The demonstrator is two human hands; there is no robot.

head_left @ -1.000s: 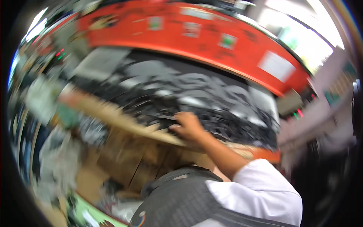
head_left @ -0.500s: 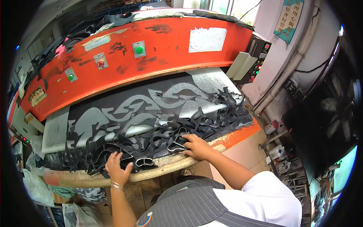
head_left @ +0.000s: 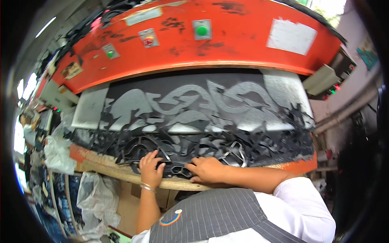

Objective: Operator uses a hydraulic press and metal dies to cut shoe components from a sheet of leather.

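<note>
My left hand rests at the near edge of a large curved metal cutting die, fingers spread and thumb apart. To its right, my right hand has its fingers stretched out at a small metal-rimmed die, touching or nearly touching it. Another angular metal die lies to the right, beyond my right forearm. All three lie among tangled dark offcut strips. Behind them, a dark sheet with large curved cut-outs covers a pale board.
The red press beam, with green and red buttons, spans the far side above the board. A worn wooden rail edges the near side. Plastic bags hang at the left. A pale box stands at the right end.
The view has swung right. My right hand has let go of the angular die and moved left to the small die. My left hand stays by the large curved die.
</note>
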